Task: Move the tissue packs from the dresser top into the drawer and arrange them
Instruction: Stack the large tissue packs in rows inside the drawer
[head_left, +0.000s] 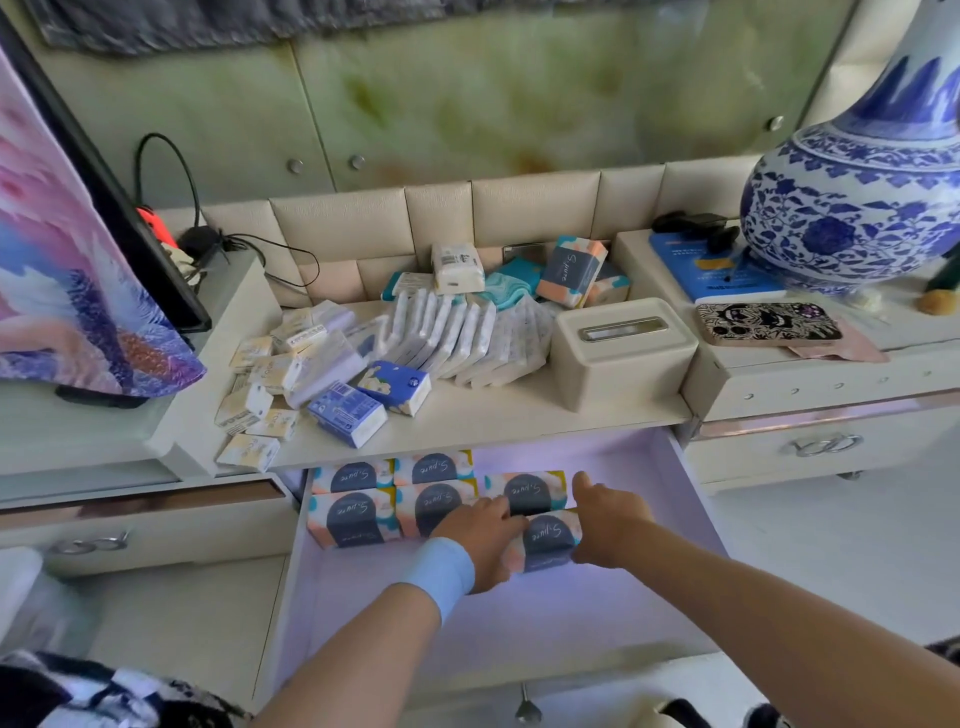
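The open drawer (691, 499) holds several dark-blue and pastel tissue packs (353, 512) in rows at its back left. Both my hands hold one more such pack (550, 540) in the drawer, in front of another pack (527, 491). My left hand (480, 540), with a light-blue wristband, grips its left end; my right hand (605, 525) grips its right end. On the dresser top (519, 410) lie many packs: blue ones (348, 413), small yellow-white ones (260, 384), a leaning white row (457, 332) and a pastel pack (571, 270) at the back.
A beige tissue box (618, 358) stands on the dresser top at right. A blue-and-white vase (857, 197), a phone (769, 322) and a blue book (696, 265) sit on the right cabinet. A patterned screen (78, 270) and cables (208, 244) are at left.
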